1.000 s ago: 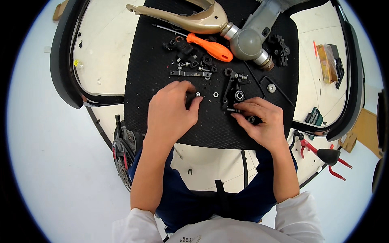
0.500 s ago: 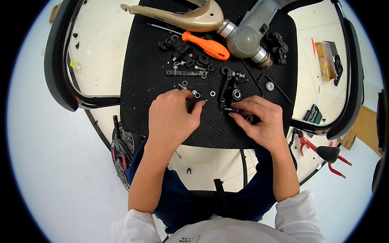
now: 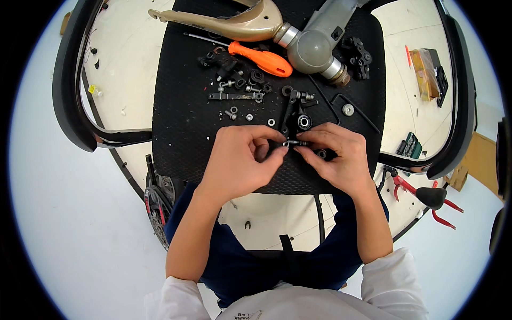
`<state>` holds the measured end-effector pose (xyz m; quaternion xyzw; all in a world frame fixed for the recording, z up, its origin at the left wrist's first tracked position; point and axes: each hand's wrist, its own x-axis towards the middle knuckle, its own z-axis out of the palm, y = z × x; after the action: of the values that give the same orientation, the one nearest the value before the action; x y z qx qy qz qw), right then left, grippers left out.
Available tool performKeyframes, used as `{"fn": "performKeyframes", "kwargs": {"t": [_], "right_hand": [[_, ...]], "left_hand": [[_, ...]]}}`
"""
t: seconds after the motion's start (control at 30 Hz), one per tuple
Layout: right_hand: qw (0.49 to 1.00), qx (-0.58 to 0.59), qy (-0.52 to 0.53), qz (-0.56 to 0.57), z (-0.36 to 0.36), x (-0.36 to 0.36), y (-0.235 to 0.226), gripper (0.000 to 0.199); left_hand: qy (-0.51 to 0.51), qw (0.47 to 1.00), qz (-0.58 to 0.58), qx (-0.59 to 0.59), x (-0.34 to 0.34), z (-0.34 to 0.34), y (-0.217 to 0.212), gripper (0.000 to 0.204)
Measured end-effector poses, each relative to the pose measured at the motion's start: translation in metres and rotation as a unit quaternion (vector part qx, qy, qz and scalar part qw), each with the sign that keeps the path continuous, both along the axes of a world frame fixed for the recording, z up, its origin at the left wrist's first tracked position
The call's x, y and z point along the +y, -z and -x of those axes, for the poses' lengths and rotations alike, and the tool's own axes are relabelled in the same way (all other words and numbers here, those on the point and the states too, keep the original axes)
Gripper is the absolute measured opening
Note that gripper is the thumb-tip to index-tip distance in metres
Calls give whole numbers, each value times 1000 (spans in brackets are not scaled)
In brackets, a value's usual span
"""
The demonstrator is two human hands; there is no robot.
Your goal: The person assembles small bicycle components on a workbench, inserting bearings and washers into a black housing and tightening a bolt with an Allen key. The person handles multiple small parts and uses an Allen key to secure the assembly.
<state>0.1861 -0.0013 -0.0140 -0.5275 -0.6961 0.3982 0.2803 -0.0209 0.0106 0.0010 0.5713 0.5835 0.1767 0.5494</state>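
My left hand (image 3: 242,157) is closed in a pinch, thumb and forefinger holding a small metal ring (image 3: 286,143) at the tip of a bolt (image 3: 295,142). My right hand (image 3: 338,152) pinches that bolt from the other side, at the near end of a black metal arm assembly (image 3: 286,116) that looks like a brake caliper. A round pivot with a bright centre (image 3: 304,122) lies just beyond my right fingertips. Beside my left hand are a loose washer (image 3: 271,122), another small ring (image 3: 249,117) and a short bolt (image 3: 231,114).
On the black seat lie a flat metal bar (image 3: 234,96), several black parts (image 3: 226,66), an orange-handled screwdriver (image 3: 261,57), hex keys (image 3: 360,114), a round metal cap (image 3: 348,110), a beige fork (image 3: 229,26) and a grey frame tube (image 3: 314,50). Armrests (image 3: 80,106) flank the seat.
My left hand has picked up a small ring from among the loose hardware and moved right to the bolt tip. My right hand keeps its grip. The view has shifted slightly.
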Motion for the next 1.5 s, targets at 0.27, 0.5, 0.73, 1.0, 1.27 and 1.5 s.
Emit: {"fn": "performKeyframes", "kwargs": {"t": [0.27, 0.5, 0.73, 1.0, 1.27, 1.5], "right_hand": [[1000, 13, 6, 1, -1, 0, -1, 19], [1000, -3, 9, 5, -1, -1, -2, 17], [1000, -15, -2, 27, -3, 0, -3, 23], [997, -41, -54, -23, -2, 0, -1, 29], [998, -46, -27, -28, 5, -3, -1, 23], [991, -78, -66, -88, 9, -5, 3, 25]], "left_hand": [[7, 1000, 24, -5, 1, -5, 8, 15], [-14, 999, 35, -36, 0, -9, 15, 15], [8, 999, 33, -31, 1, -11, 16, 16], [9, 1000, 17, -24, 1, -9, 18, 22], [14, 999, -37, 0, -1, -9, 11, 13], [66, 981, -171, 67, -7, -1, 11, 14]]}}
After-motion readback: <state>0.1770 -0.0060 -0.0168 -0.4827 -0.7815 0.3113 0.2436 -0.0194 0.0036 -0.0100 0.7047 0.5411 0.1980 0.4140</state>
